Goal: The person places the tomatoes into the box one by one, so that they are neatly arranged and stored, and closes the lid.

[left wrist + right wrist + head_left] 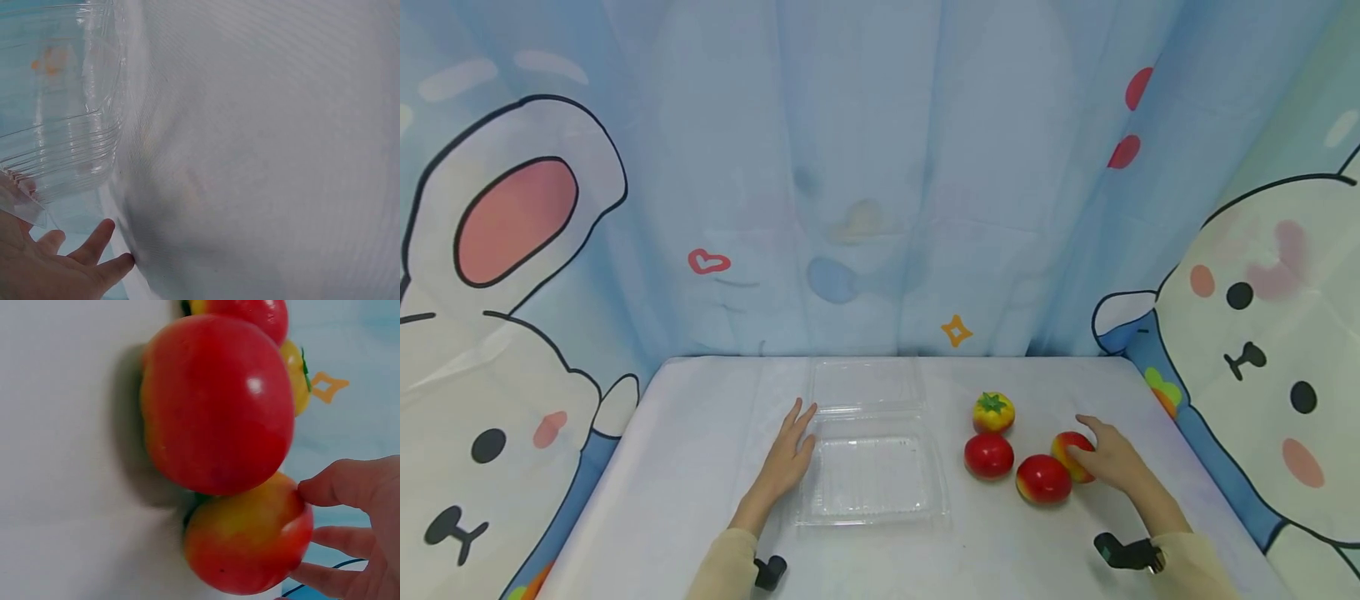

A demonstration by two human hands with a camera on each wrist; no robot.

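Note:
My left hand (787,457) is at the left side of an open clear plastic clamshell box (872,479), fingers spread and fairly straight. In the left wrist view, the box wall (69,150) rises beside the fingers; whether they touch it is hard to tell. My right hand (1111,454) reaches over the rightmost red-yellow tomato (1072,457). The right wrist view has the thumb at this tomato (250,534), with other fingertips partly hidden behind it. A large red tomato (1043,479) lies against it on the left.
Another red tomato (988,456) and a yellow-red one with a green leafy top (993,412) lie between the box and the right hand. The box lid (867,383) lies folded back toward the curtain (865,167). A white cloth (662,467) covers the table.

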